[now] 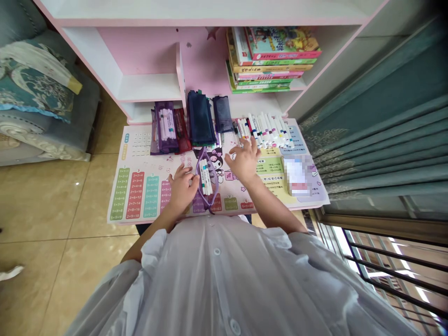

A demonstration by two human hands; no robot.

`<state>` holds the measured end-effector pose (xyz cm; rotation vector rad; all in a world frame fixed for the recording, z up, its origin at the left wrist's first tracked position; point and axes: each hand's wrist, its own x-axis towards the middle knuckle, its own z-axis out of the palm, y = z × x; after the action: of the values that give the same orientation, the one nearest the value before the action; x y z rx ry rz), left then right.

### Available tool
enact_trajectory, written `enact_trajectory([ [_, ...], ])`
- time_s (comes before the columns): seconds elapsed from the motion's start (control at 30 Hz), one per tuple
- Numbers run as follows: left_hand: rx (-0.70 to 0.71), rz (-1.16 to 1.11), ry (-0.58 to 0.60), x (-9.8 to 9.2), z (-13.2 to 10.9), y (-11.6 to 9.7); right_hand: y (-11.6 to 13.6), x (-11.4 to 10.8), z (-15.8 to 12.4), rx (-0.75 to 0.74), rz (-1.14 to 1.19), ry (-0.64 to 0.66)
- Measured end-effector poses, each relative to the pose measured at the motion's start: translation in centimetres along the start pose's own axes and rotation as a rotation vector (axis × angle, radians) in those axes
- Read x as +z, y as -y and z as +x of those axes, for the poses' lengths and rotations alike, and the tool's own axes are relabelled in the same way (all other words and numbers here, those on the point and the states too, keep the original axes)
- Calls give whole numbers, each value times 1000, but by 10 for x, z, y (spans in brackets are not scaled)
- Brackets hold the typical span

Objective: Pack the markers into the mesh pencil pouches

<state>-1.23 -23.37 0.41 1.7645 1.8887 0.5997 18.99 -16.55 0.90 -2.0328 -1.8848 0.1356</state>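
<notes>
My left hand grips the rim of a purple mesh pouch, which lies open on a printed study mat and holds several white markers. My right hand hovers over the mat with fingers spread, its fingertips close to a long row of white markers. Beyond the hands stand a dark blue mesh pouch, a smaller navy pouch, and a purple pouch with markers inside. A red pouch lies beside them.
A pink and white shelf unit with stacked picture books stands behind the mat. A blurred card lies on the mat's right side. A sofa and tiled floor are left; a teal curtain is right.
</notes>
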Motion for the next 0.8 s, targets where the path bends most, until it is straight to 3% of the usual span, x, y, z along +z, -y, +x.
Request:
enact_trajectory([
  [0.13,-4,1,2,0,0,0,-30,20,51,110,-154,33],
  [0.27,-2,7,3,1,0,1,-44,38,78,154,-257,133],
  [0.57,14,15,-2,1,2,4,-42,55,87,158,-342,184],
  [0.8,1,11,7,1,1,2,-36,36,75,168,-313,234],
])
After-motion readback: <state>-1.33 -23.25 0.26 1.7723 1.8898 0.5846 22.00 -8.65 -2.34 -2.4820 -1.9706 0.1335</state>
